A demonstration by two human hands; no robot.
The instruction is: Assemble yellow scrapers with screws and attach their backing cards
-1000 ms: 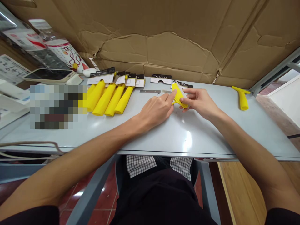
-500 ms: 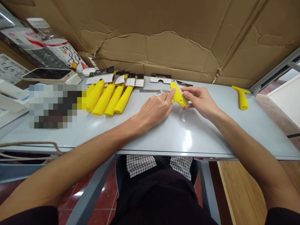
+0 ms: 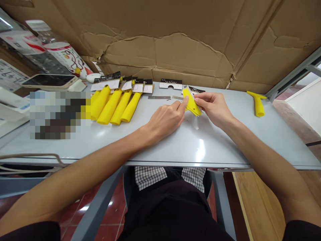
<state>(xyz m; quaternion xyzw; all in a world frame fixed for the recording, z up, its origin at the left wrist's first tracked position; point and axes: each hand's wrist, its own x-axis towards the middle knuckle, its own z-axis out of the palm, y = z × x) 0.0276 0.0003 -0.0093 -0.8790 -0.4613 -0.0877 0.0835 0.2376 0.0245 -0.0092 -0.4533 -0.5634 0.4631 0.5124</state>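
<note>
Over the table, a yellow scraper (image 3: 192,104) with a flat, wide head lies slanted between my two hands. My left hand (image 3: 166,117) is closed on it, index finger laid along its yellow face. At the opposite long edge, where a clear strip shows, my right hand (image 3: 215,106) pinches the scraper between thumb and fingers. The scraper's handle is mostly hidden by my left hand. Just beyond my hands lie a thin metal blade (image 3: 158,97) and a small screw (image 3: 169,99). Another tiny metal part (image 3: 187,119) rests below the scraper head.
Several yellow scrapers (image 3: 117,108) with cardboard tags lie to the left. One more yellow scraper (image 3: 259,105) is at the right. A black-and-white card (image 3: 171,85) sits against the cardboard wall (image 3: 160,50). A phone (image 3: 51,80) and plastic bottle (image 3: 59,50) stand at far left.
The scraper head has tilted slightly, its yellow face turning more toward me. Both hands keep their hold in nearly the same place. The view has shifted a little.
</note>
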